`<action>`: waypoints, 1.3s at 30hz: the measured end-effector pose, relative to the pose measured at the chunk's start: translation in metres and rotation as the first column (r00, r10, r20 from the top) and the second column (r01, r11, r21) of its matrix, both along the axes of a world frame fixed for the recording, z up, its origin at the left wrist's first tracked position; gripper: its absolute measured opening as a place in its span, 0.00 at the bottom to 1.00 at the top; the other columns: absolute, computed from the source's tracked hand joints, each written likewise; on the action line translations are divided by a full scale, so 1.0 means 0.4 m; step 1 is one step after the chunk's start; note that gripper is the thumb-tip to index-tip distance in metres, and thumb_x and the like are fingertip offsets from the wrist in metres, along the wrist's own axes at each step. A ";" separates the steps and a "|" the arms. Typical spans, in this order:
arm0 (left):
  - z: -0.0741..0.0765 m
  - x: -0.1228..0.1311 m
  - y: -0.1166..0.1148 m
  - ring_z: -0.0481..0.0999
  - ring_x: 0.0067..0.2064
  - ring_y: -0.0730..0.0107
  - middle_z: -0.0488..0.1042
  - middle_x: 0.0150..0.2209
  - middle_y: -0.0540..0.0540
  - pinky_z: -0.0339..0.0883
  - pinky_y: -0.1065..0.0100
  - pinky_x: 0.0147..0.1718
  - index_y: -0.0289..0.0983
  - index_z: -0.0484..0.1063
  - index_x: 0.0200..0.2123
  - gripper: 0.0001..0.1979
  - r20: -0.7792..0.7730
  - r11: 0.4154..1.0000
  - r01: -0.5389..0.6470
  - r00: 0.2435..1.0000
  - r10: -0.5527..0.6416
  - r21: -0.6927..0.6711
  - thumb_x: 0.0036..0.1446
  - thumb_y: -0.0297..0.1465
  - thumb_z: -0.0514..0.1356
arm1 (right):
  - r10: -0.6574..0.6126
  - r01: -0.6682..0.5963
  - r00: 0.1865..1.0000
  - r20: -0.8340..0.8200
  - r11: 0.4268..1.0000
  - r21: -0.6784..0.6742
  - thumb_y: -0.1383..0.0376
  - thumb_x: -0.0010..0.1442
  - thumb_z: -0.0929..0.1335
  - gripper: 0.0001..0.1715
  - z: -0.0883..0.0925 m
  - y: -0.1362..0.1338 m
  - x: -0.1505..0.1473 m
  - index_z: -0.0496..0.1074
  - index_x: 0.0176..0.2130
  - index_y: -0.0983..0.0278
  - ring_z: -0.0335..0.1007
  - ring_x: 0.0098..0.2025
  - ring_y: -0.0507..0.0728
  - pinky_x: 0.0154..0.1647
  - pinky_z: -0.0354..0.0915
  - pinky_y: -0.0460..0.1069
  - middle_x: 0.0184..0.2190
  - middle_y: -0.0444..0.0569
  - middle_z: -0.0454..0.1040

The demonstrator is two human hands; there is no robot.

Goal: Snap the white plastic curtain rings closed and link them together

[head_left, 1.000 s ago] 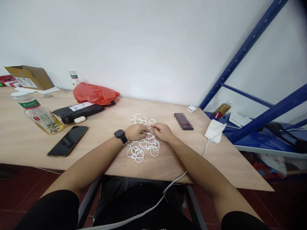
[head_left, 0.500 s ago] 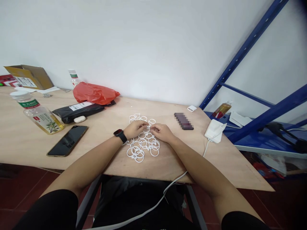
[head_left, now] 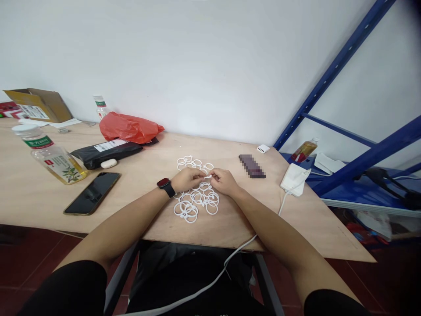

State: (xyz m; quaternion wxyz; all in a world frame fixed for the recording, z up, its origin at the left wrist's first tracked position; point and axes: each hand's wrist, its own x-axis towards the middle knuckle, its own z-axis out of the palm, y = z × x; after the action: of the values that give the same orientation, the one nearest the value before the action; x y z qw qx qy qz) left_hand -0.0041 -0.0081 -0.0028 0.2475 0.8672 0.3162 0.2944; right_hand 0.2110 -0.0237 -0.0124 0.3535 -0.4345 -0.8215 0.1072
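Note:
A pile of several white plastic rings (head_left: 194,199) lies on the wooden table (head_left: 230,219) in front of me. My left hand (head_left: 187,179), with a black watch on its wrist, and my right hand (head_left: 224,181) meet just above the pile. Both pinch the same white ring (head_left: 207,176) between their fingertips. More loose rings (head_left: 192,163) lie just beyond my hands.
A black phone (head_left: 93,192) and a bottle of yellow drink (head_left: 49,153) lie at the left. Behind them are a black parcel (head_left: 105,151), a red bag (head_left: 128,127) and a cardboard box (head_left: 36,105). A dark flat object (head_left: 251,166), a white charger (head_left: 294,179) with its cable, and blue shelving (head_left: 355,158) are on the right.
Both hands have lifted slightly off the pile and drawn together on one ring. The rest of the table is unchanged.

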 end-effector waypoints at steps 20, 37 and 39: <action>0.003 -0.020 0.017 0.77 0.39 0.66 0.79 0.39 0.45 0.68 0.67 0.41 0.36 0.78 0.43 0.12 -0.188 0.990 -0.005 0.982 0.032 0.142 0.56 0.30 0.59 | -0.144 0.148 0.988 -0.065 0.987 0.063 0.71 0.57 0.60 0.15 0.007 0.006 0.007 0.73 0.35 0.61 0.71 0.34 0.56 0.39 0.65 0.48 0.31 0.46 0.76; 0.007 -0.019 0.016 0.74 0.38 0.67 0.77 0.36 0.46 0.67 0.66 0.42 0.37 0.76 0.36 0.06 -0.099 0.970 -0.129 0.983 0.152 0.207 0.57 0.29 0.58 | 0.007 -0.007 0.999 -0.032 1.000 -0.002 0.64 0.63 0.67 0.13 0.009 0.007 -0.003 0.75 0.47 0.62 0.71 0.36 0.54 0.41 0.67 0.48 0.38 0.49 0.77; 0.011 -0.017 0.011 0.74 0.36 0.68 0.77 0.36 0.47 0.67 0.67 0.40 0.36 0.75 0.36 0.06 -0.058 0.970 -0.119 0.989 0.133 0.212 0.57 0.29 0.59 | 0.040 -0.040 0.999 -0.029 0.999 -0.002 0.64 0.63 0.67 0.14 0.012 -0.001 -0.010 0.75 0.48 0.62 0.71 0.34 0.53 0.39 0.66 0.48 0.38 0.49 0.77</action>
State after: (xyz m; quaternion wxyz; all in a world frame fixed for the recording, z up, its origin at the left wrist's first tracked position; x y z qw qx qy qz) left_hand -0.0108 -0.0038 0.0017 0.1248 0.8765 0.3468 0.3097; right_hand 0.2072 -0.0239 -0.0075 0.3627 -0.4170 -0.8245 0.1218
